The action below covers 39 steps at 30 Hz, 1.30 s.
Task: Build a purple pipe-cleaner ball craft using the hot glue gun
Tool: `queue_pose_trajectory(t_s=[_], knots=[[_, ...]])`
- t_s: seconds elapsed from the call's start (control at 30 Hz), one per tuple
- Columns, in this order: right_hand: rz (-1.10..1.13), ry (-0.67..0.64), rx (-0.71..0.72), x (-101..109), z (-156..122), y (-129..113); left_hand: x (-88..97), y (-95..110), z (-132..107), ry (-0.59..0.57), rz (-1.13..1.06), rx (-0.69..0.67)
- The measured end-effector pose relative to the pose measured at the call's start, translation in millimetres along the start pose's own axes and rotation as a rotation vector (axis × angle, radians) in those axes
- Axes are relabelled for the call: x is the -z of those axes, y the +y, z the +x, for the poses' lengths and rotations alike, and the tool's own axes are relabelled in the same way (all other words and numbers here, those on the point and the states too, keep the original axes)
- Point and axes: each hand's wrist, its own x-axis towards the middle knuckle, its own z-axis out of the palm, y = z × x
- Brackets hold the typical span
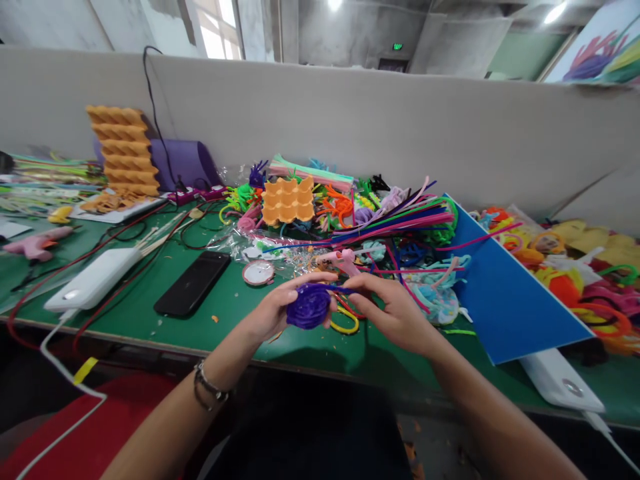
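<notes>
My left hand (pixel 274 308) is closed around a purple coil of pipe cleaner (pixel 308 308), held above the front of the green table. From the coil's top a loose purple end runs right to my right hand (pixel 387 308), which pinches it between thumb and fingers. Just behind the coil lies a pink glue gun (pixel 345 259), partly hidden by my hands. Yellow-handled scissors (pixel 347 323) rest on the table between my hands. A small round white disc (pixel 258 273) sits behind my left hand.
Left on the green table (pixel 150 320) are a black phone (pixel 193 284), a white power strip (pixel 93 280) and another pink glue gun (pixel 37 243). Bundled pipe cleaners (pixel 395 223) and an orange egg-carton piece (pixel 288 201) lie behind. A blue board (pixel 515 293) slants at right.
</notes>
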Motion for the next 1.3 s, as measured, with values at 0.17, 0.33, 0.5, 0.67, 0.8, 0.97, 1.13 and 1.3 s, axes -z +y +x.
queue_pose_trajectory(t_s=[0.17,0.33,0.5,0.67,0.8,0.97,1.13,1.3], knots=[[0.023,0.242,-0.097,-12,0,7,-12.0,-2,10,0.272,-0.211,0.026],[-0.028,0.31,-0.19,-29,-4,14,-22.8,-6,21,0.607,-0.279,0.072],[-0.182,0.367,-0.17,-39,-4,17,-24.1,-9,27,0.693,-0.36,0.076],[-0.213,0.402,-0.191,-42,-3,20,-19.6,-9,24,0.717,-0.429,0.126],[-0.266,0.423,-0.137,-43,-2,22,-17.3,-11,23,0.681,-0.452,0.118],[-0.404,0.472,-0.071,-44,-2,23,-15.2,-14,24,0.661,-0.432,0.029],[-0.361,0.393,-0.124,-47,-3,21,-17.6,-13,24,0.709,-0.45,0.026],[-0.45,0.375,-0.131,-50,-4,20,-17.3,-13,25,0.729,-0.453,0.044]])
